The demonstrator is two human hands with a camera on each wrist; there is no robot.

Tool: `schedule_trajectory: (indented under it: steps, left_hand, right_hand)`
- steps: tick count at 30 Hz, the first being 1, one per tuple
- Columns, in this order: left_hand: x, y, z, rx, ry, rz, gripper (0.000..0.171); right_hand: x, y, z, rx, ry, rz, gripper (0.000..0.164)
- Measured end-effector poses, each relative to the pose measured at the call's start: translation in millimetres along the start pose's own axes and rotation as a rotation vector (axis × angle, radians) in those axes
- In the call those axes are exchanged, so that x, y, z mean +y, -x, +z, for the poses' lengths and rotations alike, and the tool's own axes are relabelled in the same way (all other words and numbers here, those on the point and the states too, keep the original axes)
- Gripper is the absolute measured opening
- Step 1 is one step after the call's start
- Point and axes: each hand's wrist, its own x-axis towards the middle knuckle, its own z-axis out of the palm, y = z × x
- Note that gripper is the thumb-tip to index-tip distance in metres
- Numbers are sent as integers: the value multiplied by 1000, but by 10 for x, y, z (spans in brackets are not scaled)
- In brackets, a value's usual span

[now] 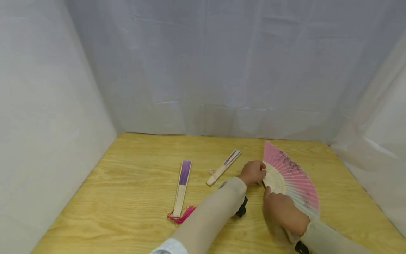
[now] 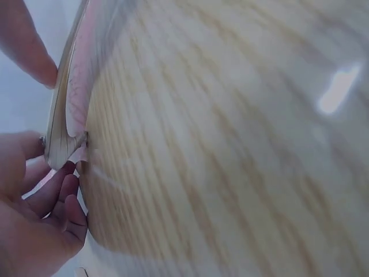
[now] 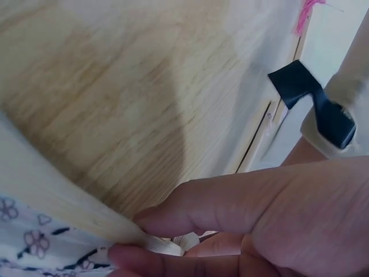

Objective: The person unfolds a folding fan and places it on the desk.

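Note:
A folding fan (image 1: 290, 169), pink fading to pale green with dark blossom branches and pale wooden ribs, is spread out over the right of the table. At its pivot end my left hand (image 1: 252, 171) pinches the ribs; the left wrist view has those fingertips right by the pivot of the fan (image 2: 57, 130). My right hand (image 1: 282, 211) grips the fan's near outer rib. In the right wrist view its thumb and fingers pinch the edge of the fan (image 3: 52, 213), with printed flowers alongside.
Left of the hands lies a folded fan (image 1: 182, 183) with a purple end and a magenta tassel (image 1: 182, 215). Another folded fan (image 1: 223, 167), whitish and patterned, lies just beyond the left hand. White sheeting (image 1: 203, 70) encloses the wooden table (image 1: 120, 197) at back and sides.

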Motion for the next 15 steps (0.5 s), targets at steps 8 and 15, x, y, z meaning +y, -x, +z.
schedule_trajectory:
  steps: [8,15]
  left_hand:
    - [-26,7,15,-32,-81,85,30]
    - [-85,19,34,3,-100,83,26]
  right_hand:
    - [49,-62,59,17,1,2,50]
    - [53,-68,42,-6,5,-20,48]
